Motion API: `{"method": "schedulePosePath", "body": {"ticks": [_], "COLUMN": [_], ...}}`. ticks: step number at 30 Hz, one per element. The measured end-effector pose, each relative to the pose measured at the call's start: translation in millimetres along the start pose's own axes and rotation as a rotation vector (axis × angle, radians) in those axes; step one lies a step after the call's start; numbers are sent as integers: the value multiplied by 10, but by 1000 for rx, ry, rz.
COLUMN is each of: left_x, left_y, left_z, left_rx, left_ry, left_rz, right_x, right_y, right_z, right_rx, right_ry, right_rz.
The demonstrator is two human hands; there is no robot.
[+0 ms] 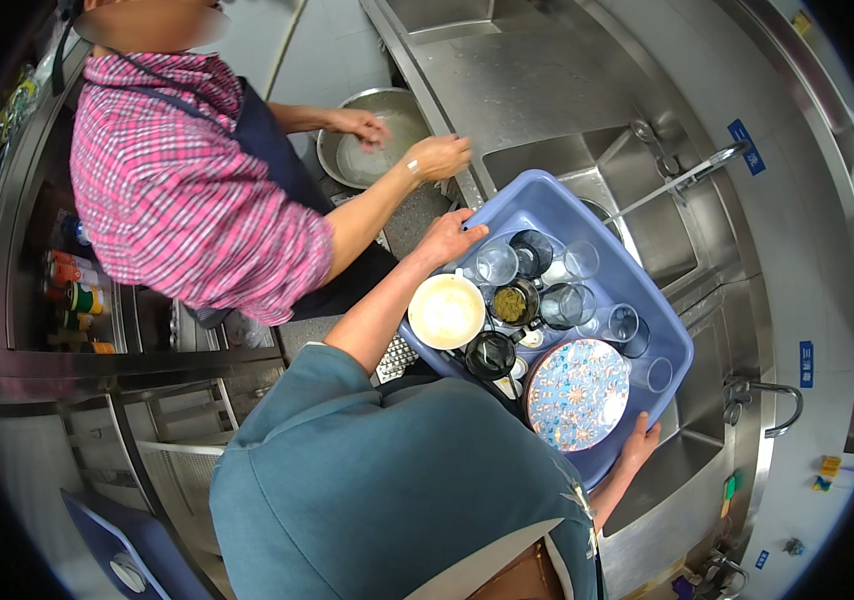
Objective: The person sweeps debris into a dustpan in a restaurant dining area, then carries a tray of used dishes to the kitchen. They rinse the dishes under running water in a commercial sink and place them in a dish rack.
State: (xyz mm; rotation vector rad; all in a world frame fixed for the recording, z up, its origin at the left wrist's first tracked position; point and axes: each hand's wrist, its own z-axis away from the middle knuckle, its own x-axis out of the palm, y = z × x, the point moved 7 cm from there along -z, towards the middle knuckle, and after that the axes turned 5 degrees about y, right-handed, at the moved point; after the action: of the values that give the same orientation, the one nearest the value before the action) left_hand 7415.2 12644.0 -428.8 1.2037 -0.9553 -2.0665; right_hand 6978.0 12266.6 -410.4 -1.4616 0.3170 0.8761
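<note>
With my left hand (451, 238) on one end of its rim and my right hand (637, 448) on the other, I hold a blue plastic tub (656, 311) in front of my body, over the edge of the sinks. Inside stand several drinking glasses (496, 262), a dark glass cup with green matter (511, 303), a black-rimmed glass pot (490, 355) and a cream-coloured bowl (446, 311). A round patterned plate (578, 394), seemingly on top of others, lies near my right hand. Small white items show between the glasses, partly hidden.
A co-worker in a checked shirt (201, 187) stands close on the left, hands over a large metal basin (374, 161). Steel sinks (592, 169) with faucets (783, 390) line the wall; water runs from one. Shelves with cans (85, 298) are at the far left, another blue tub (123, 544) bottom left.
</note>
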Motion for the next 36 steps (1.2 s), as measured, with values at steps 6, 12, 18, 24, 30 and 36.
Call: {"method": "schedulePosePath", "body": {"ticks": [6, 12, 18, 24, 30, 36], "left_x": [4, 17, 35, 142, 190, 334], "left_y": [2, -25, -48, -50, -163, -146], "left_z": [7, -48, 7, -69, -150, -350], "left_rx": [-31, -15, -55, 36, 117, 247], "left_ry": [3, 24, -16, 20, 61, 16], "left_rz": [19, -35, -94, -99, 62, 75], "right_x": [18, 45, 24, -26, 13, 55], "right_y": [51, 19, -30, 162, -34, 85], "right_z": [-30, -40, 40, 93, 86, 134], "right_rx": [13, 7, 36, 29, 67, 125], "right_ry": [-24, -14, -44, 19, 101, 108], "right_rz": [-18, -70, -58, -7, 132, -27]}}
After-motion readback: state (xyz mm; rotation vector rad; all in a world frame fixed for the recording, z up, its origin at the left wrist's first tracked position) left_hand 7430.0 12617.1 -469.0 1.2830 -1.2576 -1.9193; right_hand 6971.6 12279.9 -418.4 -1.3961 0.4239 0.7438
